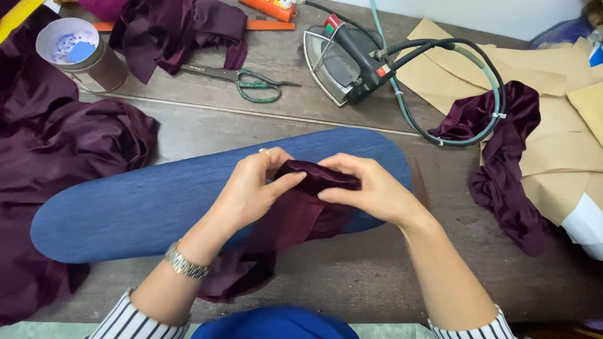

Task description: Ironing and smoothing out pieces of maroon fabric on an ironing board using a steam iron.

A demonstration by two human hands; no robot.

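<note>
Mid-frame, left hand (pixel 251 188) and right hand (pixel 367 185) each pinch the maroon cloth (pixel 308 201) between them; its length trails toward the lower left, over the blue ironing pad (pixel 138 213).

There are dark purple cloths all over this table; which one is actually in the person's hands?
The small velvet piece over the blue padded board, pinched between the left hand and right hand. The other purple cloths lie untouched on the table.

Dark wooden worktable (pixel 352 276) with a seam line, pale wall (pixel 502 16) behind, even soft light
</note>
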